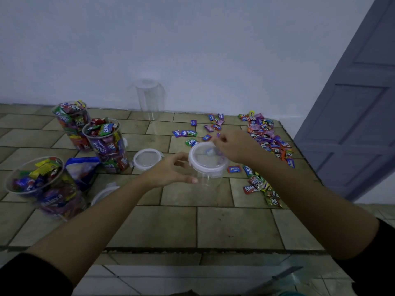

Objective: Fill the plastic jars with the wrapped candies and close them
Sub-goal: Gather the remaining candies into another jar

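jar: my clear jar [208, 178] stood mid-desk [171, 223], its lid [205, 157] on top.
left hand [171, 169]: curled round the jar's left side, thumb against its wall.
right hand [233, 146]: fingertips pinched the lid's far rim.
candies [267, 137]: lay heaped loose to my right.
filled jars [104, 144]: three, lidless, stood at my left.

Tiled counter [213, 227]: olive-brown rectangles, dark grout lines. Wrapped candies [269, 137]: purple, red, green, blue, orange and yellow printed wrappers. Clear jar [210, 178]: colourless, with white-rimmed translucent lid [205, 160]. Bag [83, 169]: blue and white. Wall [192, 50]: pale bluish white. Door [359, 103]: grey-blue, panelled. Sleeve [32, 276]: black.
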